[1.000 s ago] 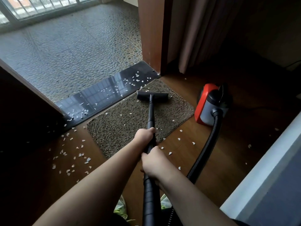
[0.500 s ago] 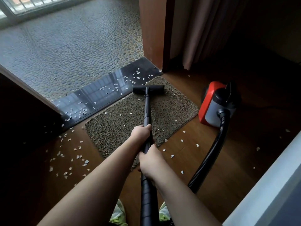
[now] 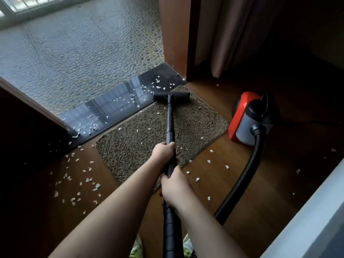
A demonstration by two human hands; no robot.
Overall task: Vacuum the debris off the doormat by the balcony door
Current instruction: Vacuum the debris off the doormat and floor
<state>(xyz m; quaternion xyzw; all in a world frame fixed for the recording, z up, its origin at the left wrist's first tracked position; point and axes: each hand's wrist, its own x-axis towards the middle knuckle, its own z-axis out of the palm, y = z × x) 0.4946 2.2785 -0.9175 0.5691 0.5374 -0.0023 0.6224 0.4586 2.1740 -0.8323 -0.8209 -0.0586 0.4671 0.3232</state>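
While both arms reach forward in the head view, the left hand (image 3: 163, 152) curls round the black vacuum wand (image 3: 170, 125) farther along its length, and the right hand (image 3: 174, 189) grips the same wand nearer the body, just above the ribbed handle section. That wand runs away from the person to the floor nozzle (image 3: 171, 96), which sits flat on the far edge of the brown doormat (image 3: 130, 146), close to its far right corner and just beside the dark glossy threshold strip (image 3: 111, 108). A few pale debris flakes (image 3: 137, 130) lie scattered on the mat, mostly left of the wand. More flakes dot the threshold, and a denser scatter lies on the wooden floor (image 3: 232, 192) to the left of the mat, with several pieces on the right as well. On the right, near the mat's right edge, stands the red and grey vacuum canister (image 3: 245, 120); its black ribbed hose (image 3: 242, 175) curves from the canister toward the near side. Beyond the threshold spreads a pebble-patterned balcony floor (image 3: 83, 49). A curtain (image 3: 229, 34) hangs at the far right beside the door frame (image 3: 175, 34).
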